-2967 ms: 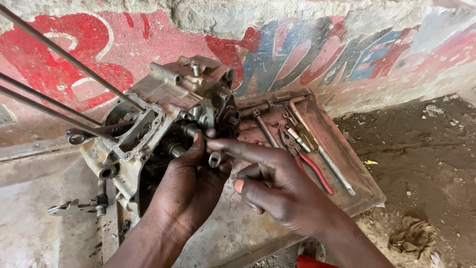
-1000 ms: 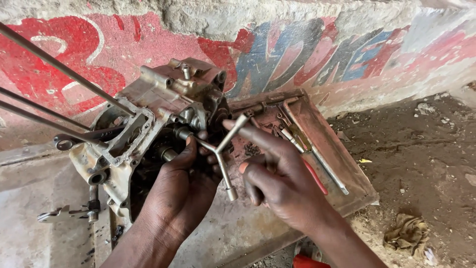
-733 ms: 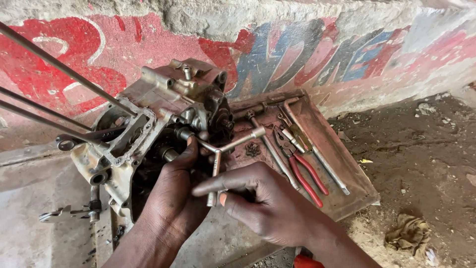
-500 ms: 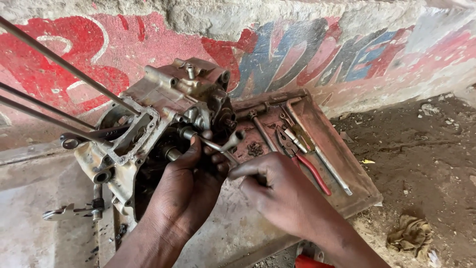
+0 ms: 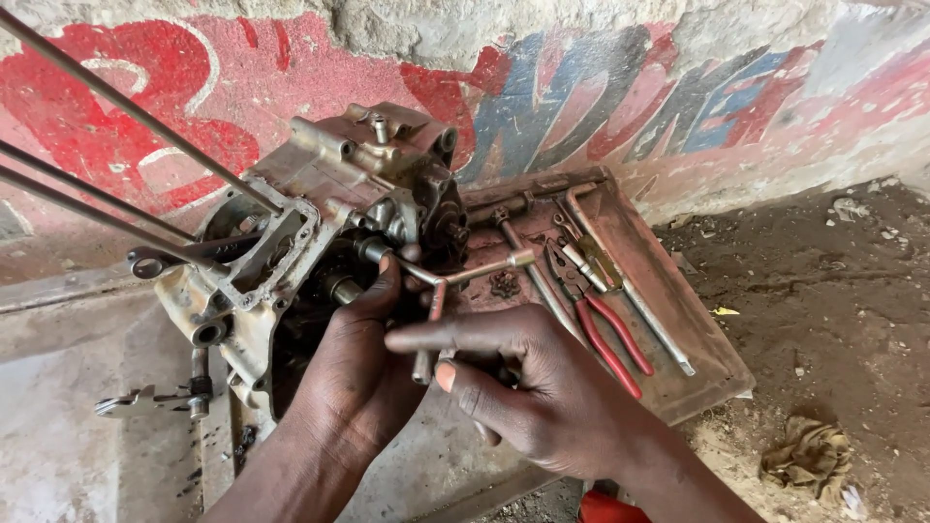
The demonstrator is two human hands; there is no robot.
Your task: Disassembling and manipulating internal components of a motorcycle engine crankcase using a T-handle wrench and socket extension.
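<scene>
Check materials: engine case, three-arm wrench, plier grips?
Grimy grey engine case: likely cast aluminium, dull and pitted. Three-arm socket wrench under the right hand: steel, going by its worn silvery shine. Red-handled pliers: grips look like a plastic dip, smooth and glossy.

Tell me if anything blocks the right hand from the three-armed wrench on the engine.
Nothing visible does. The right hand already touches the three-armed wrench, its index finger lying across the lower arm. The left hand rests beside it against the engine block.
</scene>
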